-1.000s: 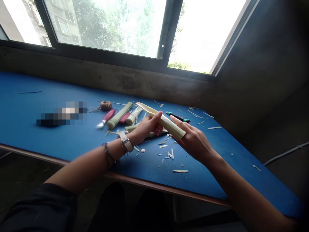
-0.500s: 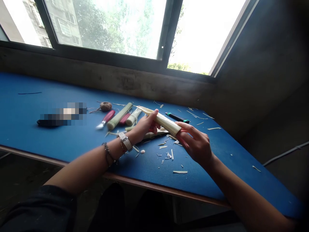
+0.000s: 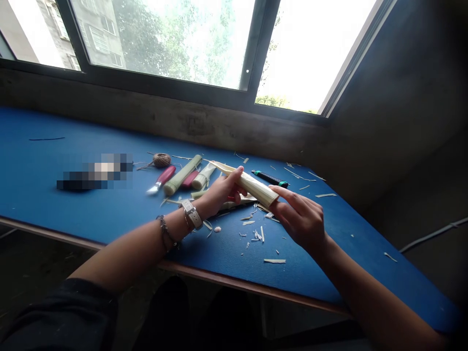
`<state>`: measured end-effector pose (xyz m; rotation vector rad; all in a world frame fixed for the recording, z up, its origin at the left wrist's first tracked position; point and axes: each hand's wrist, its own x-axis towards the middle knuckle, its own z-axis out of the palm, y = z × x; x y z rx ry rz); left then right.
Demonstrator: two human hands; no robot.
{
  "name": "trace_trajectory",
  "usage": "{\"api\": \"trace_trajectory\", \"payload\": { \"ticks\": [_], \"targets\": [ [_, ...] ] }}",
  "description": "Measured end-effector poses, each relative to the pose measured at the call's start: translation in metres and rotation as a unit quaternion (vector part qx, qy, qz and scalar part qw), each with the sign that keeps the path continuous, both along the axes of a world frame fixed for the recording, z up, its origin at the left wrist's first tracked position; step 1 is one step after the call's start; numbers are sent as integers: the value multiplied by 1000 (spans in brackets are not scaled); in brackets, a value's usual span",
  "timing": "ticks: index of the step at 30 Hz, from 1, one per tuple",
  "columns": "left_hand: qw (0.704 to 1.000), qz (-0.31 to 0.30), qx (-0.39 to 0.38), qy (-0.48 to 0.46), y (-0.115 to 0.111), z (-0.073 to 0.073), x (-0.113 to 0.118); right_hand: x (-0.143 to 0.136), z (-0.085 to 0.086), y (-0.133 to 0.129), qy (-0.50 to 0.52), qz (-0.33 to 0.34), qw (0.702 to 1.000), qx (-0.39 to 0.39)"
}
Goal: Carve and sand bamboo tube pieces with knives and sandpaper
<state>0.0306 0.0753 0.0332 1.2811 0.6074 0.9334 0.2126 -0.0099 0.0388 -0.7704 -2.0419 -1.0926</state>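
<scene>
My left hand is closed around the middle of a pale piece of peeled bamboo, thumb on top. The piece is held above the table, its slanted, hollowed tip towards the window and its blunt end towards my right. My right hand pinches that blunt end between thumb and fingers. Below my left hand lie more bamboo pieces, partly hidden by it. A green bamboo length, a paler bamboo piece and a red-handled knife lie just beyond my left wrist.
On the blue table are a ball of twine, a black and green utility knife and scattered shavings. Another red handle shows between the bamboo pieces. A blurred-out dark object lies at left. The window wall borders the far edge.
Both hands keep their hold on the bamboo piece, which has barely moved. The whole view has shifted slightly.
</scene>
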Motion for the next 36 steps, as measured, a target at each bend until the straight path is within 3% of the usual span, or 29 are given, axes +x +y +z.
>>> {"api": "trace_trajectory", "payload": {
  "ticks": [18,21,27,31,36],
  "targets": [
    [999,-10,-21,-36,-9,9,-1,2,2,4,-55,-81,995,11],
    [999,-10,-16,-41,-14,13,-1,2,0,4,-28,-83,996,-23],
    [1000,-7,-21,-17,-17,10,4,-1,-3,5,97,-89,975,-180],
    [1000,-10,-4,-10,-15,7,8,-2,-4,5,120,-13,979,-163],
    [998,-62,-17,-7,-20,8,12,2,-4,2,124,59,988,-71]
  ]
}}
